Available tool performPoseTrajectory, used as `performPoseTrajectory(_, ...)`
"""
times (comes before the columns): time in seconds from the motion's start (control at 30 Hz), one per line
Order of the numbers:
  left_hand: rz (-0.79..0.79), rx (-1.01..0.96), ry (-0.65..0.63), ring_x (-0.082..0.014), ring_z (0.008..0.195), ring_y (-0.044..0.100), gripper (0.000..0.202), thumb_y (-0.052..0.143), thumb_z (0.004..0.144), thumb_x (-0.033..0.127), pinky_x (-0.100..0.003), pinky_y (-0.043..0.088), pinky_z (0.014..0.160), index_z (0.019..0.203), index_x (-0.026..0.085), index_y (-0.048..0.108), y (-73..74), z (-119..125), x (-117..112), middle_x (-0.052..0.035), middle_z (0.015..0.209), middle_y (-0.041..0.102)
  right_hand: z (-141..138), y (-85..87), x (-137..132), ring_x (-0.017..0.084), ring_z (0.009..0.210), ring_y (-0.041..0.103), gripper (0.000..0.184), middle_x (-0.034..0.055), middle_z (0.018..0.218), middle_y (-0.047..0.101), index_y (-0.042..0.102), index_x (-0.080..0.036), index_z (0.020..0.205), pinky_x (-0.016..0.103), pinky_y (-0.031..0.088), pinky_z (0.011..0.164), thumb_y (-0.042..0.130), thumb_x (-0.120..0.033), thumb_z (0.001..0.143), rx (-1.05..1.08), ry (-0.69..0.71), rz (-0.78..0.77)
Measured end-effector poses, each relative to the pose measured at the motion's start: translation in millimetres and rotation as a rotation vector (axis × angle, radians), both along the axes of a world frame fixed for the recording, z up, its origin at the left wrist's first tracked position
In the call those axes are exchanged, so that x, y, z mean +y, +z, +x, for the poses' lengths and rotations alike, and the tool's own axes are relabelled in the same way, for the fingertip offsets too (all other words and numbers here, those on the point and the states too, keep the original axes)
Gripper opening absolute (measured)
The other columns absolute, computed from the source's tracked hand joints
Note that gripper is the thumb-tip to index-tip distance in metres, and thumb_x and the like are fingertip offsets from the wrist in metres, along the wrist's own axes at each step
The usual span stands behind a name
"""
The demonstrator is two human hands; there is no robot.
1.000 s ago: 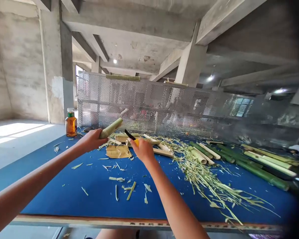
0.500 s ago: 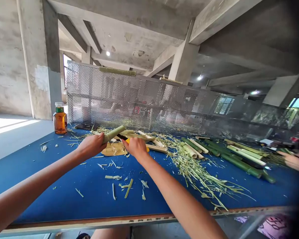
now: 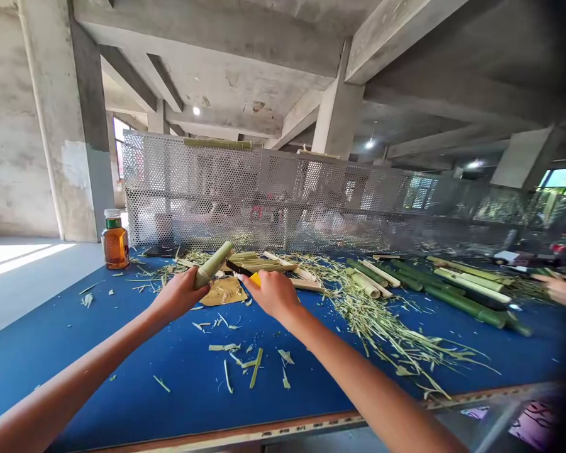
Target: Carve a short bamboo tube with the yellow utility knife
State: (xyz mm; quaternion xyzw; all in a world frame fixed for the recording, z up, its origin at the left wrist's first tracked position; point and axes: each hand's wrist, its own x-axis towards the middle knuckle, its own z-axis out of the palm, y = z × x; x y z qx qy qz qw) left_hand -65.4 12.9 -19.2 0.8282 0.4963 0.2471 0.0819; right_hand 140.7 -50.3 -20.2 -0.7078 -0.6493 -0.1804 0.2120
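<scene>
A pale green bamboo piece (image 3: 214, 263) is gripped near its lower end by my left hand (image 3: 179, 296), its far end tilted up and to the right. My right hand (image 3: 276, 292) is closed around the yellow handle of a black-bladed knife (image 3: 245, 272). The blade points left toward the bamboo; whether it touches cannot be told. Below the two hands lies a tan board (image 3: 224, 292) with shavings on it. Split bamboo strips (image 3: 261, 264) lie just behind my hands.
Bamboo shavings (image 3: 387, 321) pile up on the blue table (image 3: 132, 402). Green bamboo stalks (image 3: 466, 305) lie at right, near another person's hand (image 3: 563, 289). An amber bottle (image 3: 116, 242) stands at the left edge. A perforated metal screen (image 3: 236, 201) runs along the back.
My right hand and the knife have drawn slightly right, away from the bamboo piece. The bamboo is tipped more steeply upward. The camera view has shifted a little.
</scene>
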Motion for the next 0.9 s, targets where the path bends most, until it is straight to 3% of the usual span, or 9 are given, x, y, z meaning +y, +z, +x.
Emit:
performPoseTrajectory(0.27,0.128,0.181,0.004,-0.0188,0.062,0.056,0.024,0.041,0.079,0.041,-0.026,0.029,0.050,0.086,0.019,0.050,0.5,6.6,-5.0,-0.0063,0.073,0.062,-12.1,-11.6,18.3,0.024,0.068,0.065,0.063,0.0160,0.073,0.068,0.069,-0.012,0.080,0.028,0.042,0.055,0.027,-0.058,0.087,-0.016,0.012,-0.021)
performPoseTrajectory(0.37,0.104,0.217,0.015,-0.0181,0.060,0.055,0.022,0.042,0.078,0.040,-0.026,0.028,0.049,0.083,0.019,0.050,-3.4,4.9,-14.0,-0.0072,0.074,0.062,21.5,-14.8,37.8,0.025,0.080,0.066,0.056,0.0179,0.084,0.069,0.069,-0.011,0.090,0.029,0.044,0.064,0.033,-0.053,0.088,-0.012,-0.084,-0.083)
performPoseTrajectory(0.47,0.103,0.136,-0.021,-0.0174,0.059,0.055,0.025,0.042,0.077,0.043,-0.026,0.030,0.050,0.084,0.020,0.050,-2.3,-5.6,-24.5,-0.0053,0.070,0.062,81.3,-9.8,53.1,0.025,0.090,0.064,0.048,0.0217,0.096,0.067,0.068,-0.007,0.096,0.028,0.045,0.066,0.034,-0.041,0.090,0.231,-0.454,-0.234)
performPoseTrajectory(0.53,0.088,0.054,-0.027,-0.0170,0.058,0.055,0.028,0.043,0.076,0.046,-0.025,0.031,0.049,0.086,0.021,0.050,1.2,-13.0,-22.5,-0.0038,0.067,0.061,110.7,-6.5,55.9,0.027,0.092,0.063,0.054,0.0230,0.098,0.066,0.068,-0.005,0.097,0.030,0.045,0.066,0.030,-0.043,0.091,0.315,-0.569,-0.179)
performPoseTrajectory(0.57,0.047,0.026,-0.018,-0.0166,0.056,0.055,0.027,0.043,0.075,0.045,-0.025,0.031,0.049,0.085,0.021,0.050,2.7,-14.8,-17.5,-0.0033,0.065,0.061,116.4,-5.6,55.3,0.028,0.090,0.064,0.058,0.0226,0.095,0.066,0.068,-0.005,0.095,0.030,0.044,0.066,0.028,-0.047,0.091,0.325,-0.557,-0.128)
performPoseTrajectory(0.63,-0.028,-0.031,-0.010,-0.0154,0.053,0.055,0.026,0.045,0.073,0.044,-0.025,0.032,0.047,0.082,0.021,0.051,3.4,-12.5,-1.3,-0.0024,0.064,0.060,108.2,-5.0,51.7,0.027,0.083,0.065,0.064,0.0205,0.088,0.068,0.069,-0.007,0.089,0.030,0.044,0.063,0.023,-0.052,0.090,0.304,-0.449,-0.041)
performPoseTrajectory(0.73,-0.060,-0.132,-0.054,-0.0154,0.054,0.056,0.031,0.046,0.072,0.045,-0.025,0.035,0.048,0.089,0.019,0.050,-4.2,3.5,26.3,-0.0019,0.068,0.061,65.3,-6.4,44.4,0.022,0.072,0.066,0.065,0.0138,0.076,0.068,0.066,-0.011,0.090,0.027,0.043,0.059,0.020,-0.057,0.089,0.176,-0.217,0.108)
performPoseTrajectory(0.8,-0.049,-0.181,-0.065,-0.0156,0.058,0.058,0.035,0.049,0.071,0.044,-0.024,0.037,0.051,0.095,0.019,0.049,-13.5,16.5,38.6,-0.0011,0.069,0.060,36.0,-9.2,39.8,0.021,0.069,0.066,0.064,0.0122,0.073,0.068,0.066,-0.013,0.089,0.026,0.043,0.058,0.022,-0.060,0.087,0.080,-0.105,0.096)
performPoseTrajectory(0.9,-0.048,-0.243,-0.040,-0.0140,0.058,0.059,0.031,0.051,0.071,0.038,-0.024,0.040,0.053,0.094,0.019,0.046,-28.3,29.9,43.7,0.0002,0.071,0.058,10.1,-17.1,34.2,0.023,0.071,0.066,0.061,0.0140,0.074,0.068,0.066,-0.012,0.083,0.027,0.044,0.059,0.028,-0.060,0.086,0.020,-0.079,0.005)
